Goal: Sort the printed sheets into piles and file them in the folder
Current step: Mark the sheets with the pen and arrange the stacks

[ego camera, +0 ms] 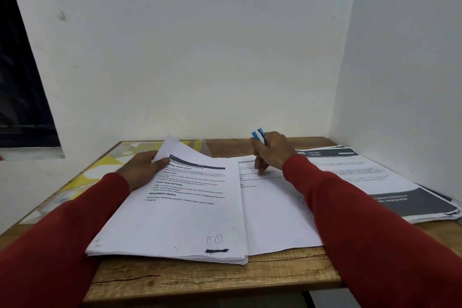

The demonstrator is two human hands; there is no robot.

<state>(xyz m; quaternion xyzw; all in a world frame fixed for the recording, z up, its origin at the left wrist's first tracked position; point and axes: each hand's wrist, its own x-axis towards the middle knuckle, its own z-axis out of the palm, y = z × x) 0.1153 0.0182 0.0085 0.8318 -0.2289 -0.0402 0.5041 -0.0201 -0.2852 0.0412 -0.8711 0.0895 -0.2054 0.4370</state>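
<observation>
Left hand (143,167) pinches top white printed sheet (182,197) of near stack; right hand (271,151) grips blue-white pens (258,135), fingertips on middle sheet (272,207); wooden surface (200,280).

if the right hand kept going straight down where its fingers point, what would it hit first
The right hand, holding a blue and white pen, points its fingers down at the white sheet in the middle of the table; they look already on it or nearly so.

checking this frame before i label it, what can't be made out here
- Head view: most of the middle sheet text, too small and covered by the right hand and sleeve.
- What the blue and white object is; the fingers hide most of it.
- The right pile body text, blurred.
- The yellow folder, partly under the left hand.
</observation>
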